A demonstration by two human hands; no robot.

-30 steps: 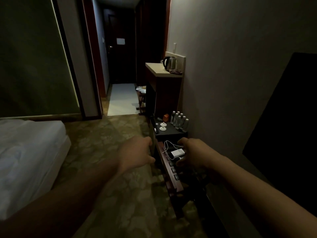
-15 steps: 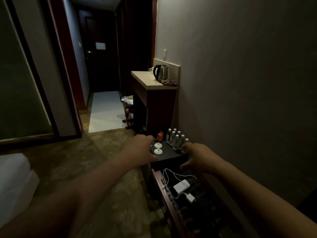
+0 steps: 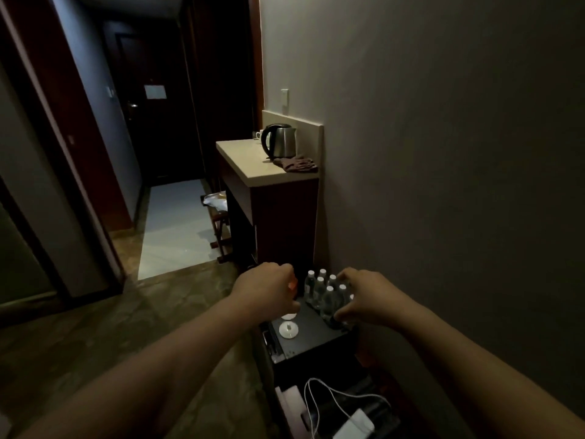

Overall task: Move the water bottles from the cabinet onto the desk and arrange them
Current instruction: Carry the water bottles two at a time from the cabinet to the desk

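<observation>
Clear water bottles [image 3: 319, 291] with white caps stand on a black cabinet [image 3: 311, 331] – two white discs [image 3: 288, 329] near its left edge. Silver-and-black kettle [image 3: 280, 141] and brown cloth [image 3: 296, 163] on the beige counter [image 3: 250, 163] – mottled olive carpet [image 3: 126, 312].

Dim, perhaps slightly blurred, wide-angle

My right hand [image 3: 364, 299] covers the nearest water bottles [image 3: 323, 291], so whether I grip one is unclear. My left hand [image 3: 269, 289] hides an orange thing [image 3: 293, 284] beside the bottles.
</observation>
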